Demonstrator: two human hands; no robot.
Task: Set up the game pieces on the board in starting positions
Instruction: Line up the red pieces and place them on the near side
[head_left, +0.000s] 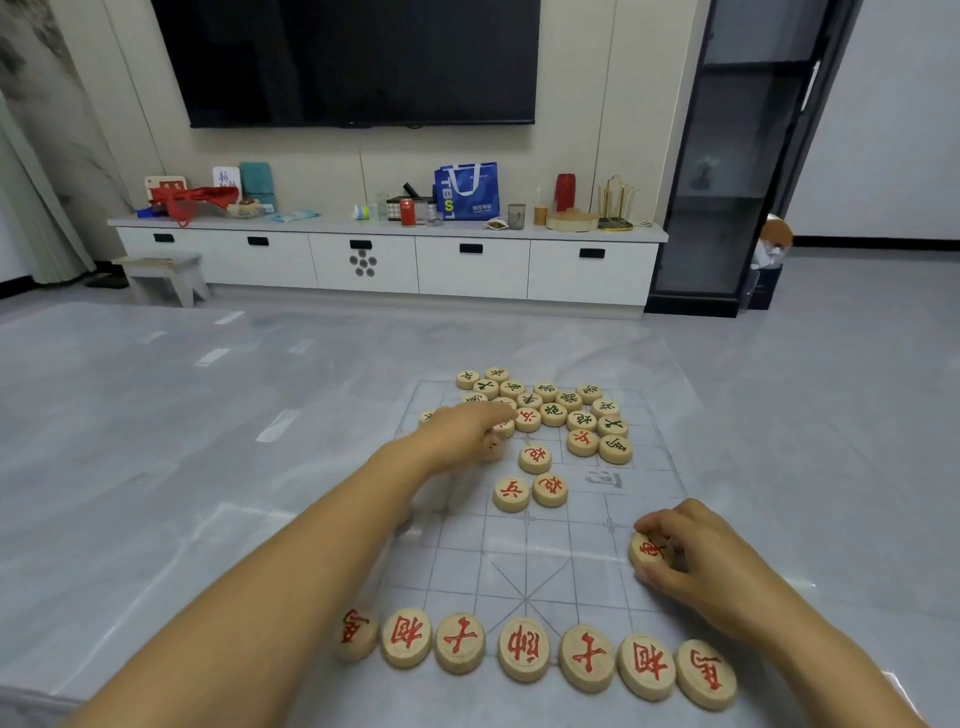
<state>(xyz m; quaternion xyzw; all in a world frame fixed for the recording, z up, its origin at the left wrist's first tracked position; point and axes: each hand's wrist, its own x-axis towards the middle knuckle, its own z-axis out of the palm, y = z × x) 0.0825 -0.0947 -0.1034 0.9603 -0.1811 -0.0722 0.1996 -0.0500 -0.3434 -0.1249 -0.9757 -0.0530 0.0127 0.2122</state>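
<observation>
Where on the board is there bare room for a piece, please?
Bare grid lies between the near row of red pieces, the two red pieces mid-board and the right hand gripping a red piece. The far pile under the left hand is crowded.

Right hand (711, 566) pinches a red-marked piece (650, 550), lower right. Left hand (462, 434), blurred, rests among piled pieces (553, 414), centre. Seven red pieces (523, 649) line the board (457, 566) at its lower edge.

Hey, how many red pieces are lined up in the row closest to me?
7 pieces lie side by side along the board's near edge. The leftmost is partly behind the left forearm, which could hide another.
</observation>
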